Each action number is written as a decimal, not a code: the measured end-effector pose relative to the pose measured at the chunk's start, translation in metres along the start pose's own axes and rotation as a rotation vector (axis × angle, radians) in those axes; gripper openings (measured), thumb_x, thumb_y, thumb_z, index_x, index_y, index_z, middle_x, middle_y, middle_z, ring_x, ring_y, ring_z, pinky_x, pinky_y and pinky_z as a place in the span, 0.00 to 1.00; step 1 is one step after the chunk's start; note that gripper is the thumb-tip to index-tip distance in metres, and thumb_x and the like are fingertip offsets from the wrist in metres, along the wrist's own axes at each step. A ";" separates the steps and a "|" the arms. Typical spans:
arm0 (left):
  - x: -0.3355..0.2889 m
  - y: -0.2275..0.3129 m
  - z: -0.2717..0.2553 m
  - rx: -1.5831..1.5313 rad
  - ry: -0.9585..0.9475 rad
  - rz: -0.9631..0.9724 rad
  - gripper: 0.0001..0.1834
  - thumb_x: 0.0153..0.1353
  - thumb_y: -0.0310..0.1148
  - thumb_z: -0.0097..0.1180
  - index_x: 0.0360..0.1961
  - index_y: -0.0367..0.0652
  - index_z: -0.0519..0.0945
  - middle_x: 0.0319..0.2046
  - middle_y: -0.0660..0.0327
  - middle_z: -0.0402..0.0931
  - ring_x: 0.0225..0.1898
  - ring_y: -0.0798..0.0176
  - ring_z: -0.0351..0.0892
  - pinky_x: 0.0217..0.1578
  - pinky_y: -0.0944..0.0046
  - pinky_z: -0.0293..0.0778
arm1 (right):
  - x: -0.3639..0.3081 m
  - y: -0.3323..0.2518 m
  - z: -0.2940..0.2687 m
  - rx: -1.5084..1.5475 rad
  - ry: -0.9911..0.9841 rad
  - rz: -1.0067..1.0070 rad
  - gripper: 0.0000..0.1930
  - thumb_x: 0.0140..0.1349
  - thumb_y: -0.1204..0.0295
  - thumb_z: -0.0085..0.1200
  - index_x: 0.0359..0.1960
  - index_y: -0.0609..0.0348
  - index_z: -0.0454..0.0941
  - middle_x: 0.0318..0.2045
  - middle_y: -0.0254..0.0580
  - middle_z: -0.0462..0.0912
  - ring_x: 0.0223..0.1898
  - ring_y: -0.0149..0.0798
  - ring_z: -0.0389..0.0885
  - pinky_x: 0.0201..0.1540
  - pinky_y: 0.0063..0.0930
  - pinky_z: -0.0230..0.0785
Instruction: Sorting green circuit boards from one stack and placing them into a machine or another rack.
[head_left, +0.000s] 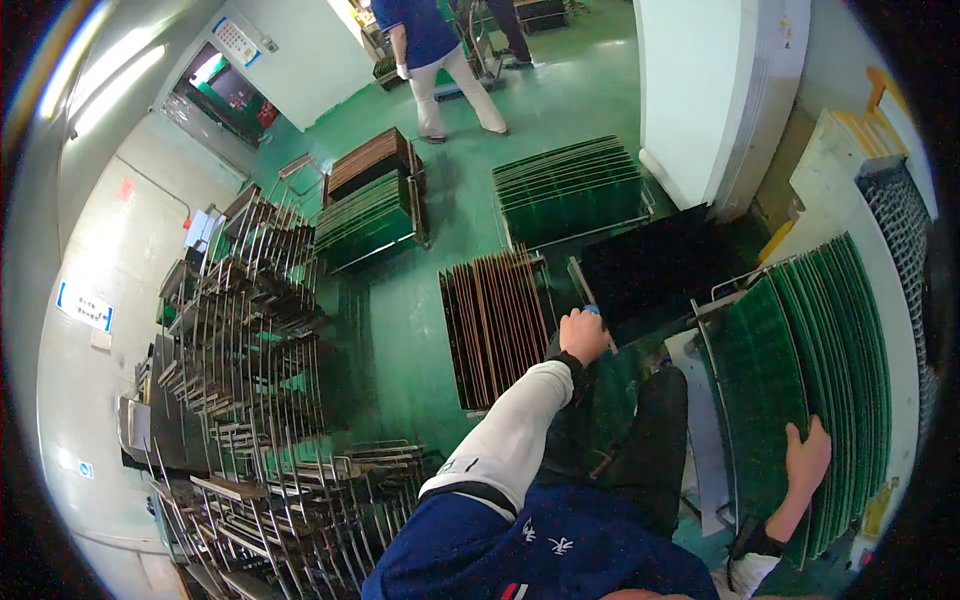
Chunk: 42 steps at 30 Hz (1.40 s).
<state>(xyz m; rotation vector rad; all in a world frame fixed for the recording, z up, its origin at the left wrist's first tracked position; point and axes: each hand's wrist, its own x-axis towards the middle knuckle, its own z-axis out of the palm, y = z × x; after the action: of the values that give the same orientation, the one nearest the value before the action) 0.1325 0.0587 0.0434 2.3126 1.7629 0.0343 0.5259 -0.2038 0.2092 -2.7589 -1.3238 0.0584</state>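
Observation:
My left hand (582, 335) is closed around the near corner of a large dark panel (655, 265) that lies tilted over a cart beside me. My right hand (806, 455) rests with fingers spread on the front face of a row of green circuit boards (800, 370) standing upright in a metal rack (712, 400) at my right. My white sleeve and blue top fill the lower middle of the view.
Racks of brown boards (495, 325) and green boards (570, 190) stand on the green floor ahead. Empty wire racks (250, 400) are stacked at the left. Another person (435, 60) walks at the far end. A white machine cabinet (700, 90) stands at the right.

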 end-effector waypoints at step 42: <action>-0.010 -0.010 0.002 -0.061 0.141 -0.006 0.13 0.54 0.39 0.59 0.29 0.41 0.87 0.33 0.54 0.83 0.44 0.50 0.79 0.43 0.49 0.73 | -0.001 -0.016 -0.016 0.006 -0.041 0.014 0.28 0.60 0.61 0.62 0.58 0.66 0.75 0.50 0.64 0.79 0.54 0.62 0.76 0.57 0.47 0.68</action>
<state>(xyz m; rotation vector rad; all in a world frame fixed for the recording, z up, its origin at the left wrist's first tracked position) 0.1213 0.0516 0.0404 2.3129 1.8066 0.2530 0.5138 -0.1959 0.2263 -2.7760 -1.3119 0.1201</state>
